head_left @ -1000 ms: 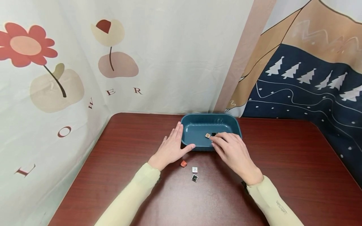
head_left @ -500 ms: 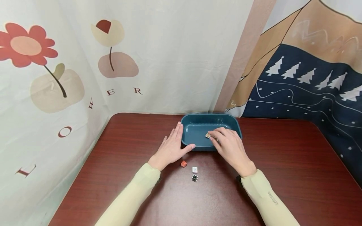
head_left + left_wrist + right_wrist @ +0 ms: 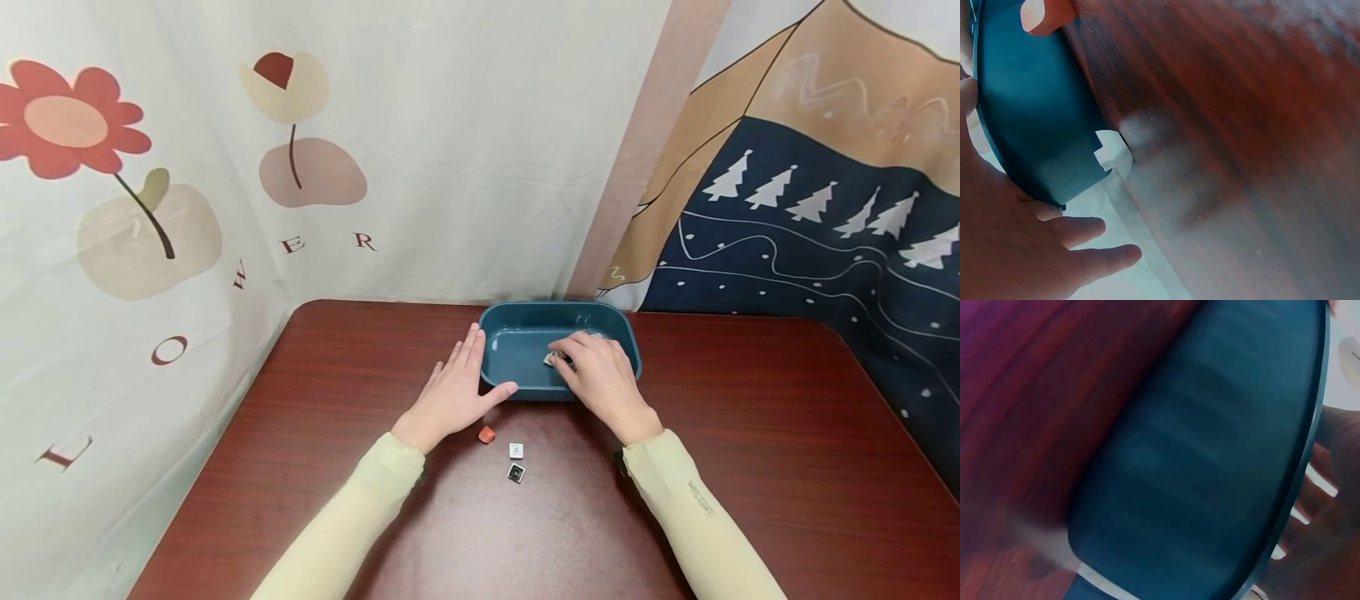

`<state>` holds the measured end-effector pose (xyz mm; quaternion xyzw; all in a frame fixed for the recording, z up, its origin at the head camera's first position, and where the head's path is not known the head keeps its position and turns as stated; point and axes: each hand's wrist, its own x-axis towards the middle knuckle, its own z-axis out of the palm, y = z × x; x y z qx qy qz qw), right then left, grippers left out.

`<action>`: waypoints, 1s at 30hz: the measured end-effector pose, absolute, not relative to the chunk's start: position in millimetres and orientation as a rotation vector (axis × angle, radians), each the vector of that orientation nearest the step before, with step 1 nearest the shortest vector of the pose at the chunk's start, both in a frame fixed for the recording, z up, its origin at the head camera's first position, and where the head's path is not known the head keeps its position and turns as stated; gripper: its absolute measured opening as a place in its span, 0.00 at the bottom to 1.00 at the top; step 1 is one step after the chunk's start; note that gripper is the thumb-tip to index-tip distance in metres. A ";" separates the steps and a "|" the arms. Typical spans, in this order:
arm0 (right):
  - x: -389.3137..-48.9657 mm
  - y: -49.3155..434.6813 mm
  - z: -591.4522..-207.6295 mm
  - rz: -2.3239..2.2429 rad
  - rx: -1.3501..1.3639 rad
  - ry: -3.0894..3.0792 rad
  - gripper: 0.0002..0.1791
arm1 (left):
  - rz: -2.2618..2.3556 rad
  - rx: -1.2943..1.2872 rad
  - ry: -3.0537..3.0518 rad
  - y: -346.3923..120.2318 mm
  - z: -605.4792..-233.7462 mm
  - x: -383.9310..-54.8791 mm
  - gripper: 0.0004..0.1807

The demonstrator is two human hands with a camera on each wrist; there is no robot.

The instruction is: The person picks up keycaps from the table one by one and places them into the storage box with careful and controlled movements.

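A deep blue-green plastic basin (image 3: 517,392) stands at the table's back edge. My left hand (image 3: 450,396) lies along its left side, fingers straight and thumb spread across the front left corner. Over the right half of the basin, my right hand (image 3: 603,379) reaches down inside, thumb and fingers curled round small keycaps at the floor. A beige keycap (image 3: 549,359) shows by the thumb; the rest is hidden by the fingers. On the table in front lie an orange keycap (image 3: 487,434), a white keycap (image 3: 516,451) and a black keycap with a pale rim (image 3: 516,473).
Dark red wooden table (image 3: 750,433) extends to both sides. Behind it hangs a pale curtain (image 3: 450,150) with flower prints, and a navy and tan printed cloth (image 3: 810,250) at the right. The left wrist view shows the orange keycap (image 3: 1054,15) near the basin's outer wall.
My right hand has moved left within the basin and now covers the black keycap that showed there, its fingers round the beige one. The left hand has stayed put.
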<state>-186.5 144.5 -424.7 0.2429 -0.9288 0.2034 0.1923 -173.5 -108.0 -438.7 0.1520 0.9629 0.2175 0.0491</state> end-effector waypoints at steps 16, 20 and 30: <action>-200.4 135.4 -423.1 0.498 0.591 -2.836 0.09 | 0.652 0.453 2.930 -108.5 -438.1 -173.9 0.61; -201.3 134.6 -421.5 0.511 0.558 -2.888 0.12 | 0.650 0.448 2.926 -108.7 -439.0 -174.2 0.61; -186.4 153.1 -419.9 0.568 0.464 -2.704 0.17 | 0.644 0.443 2.936 -107.5 -440.0 -174.8 0.61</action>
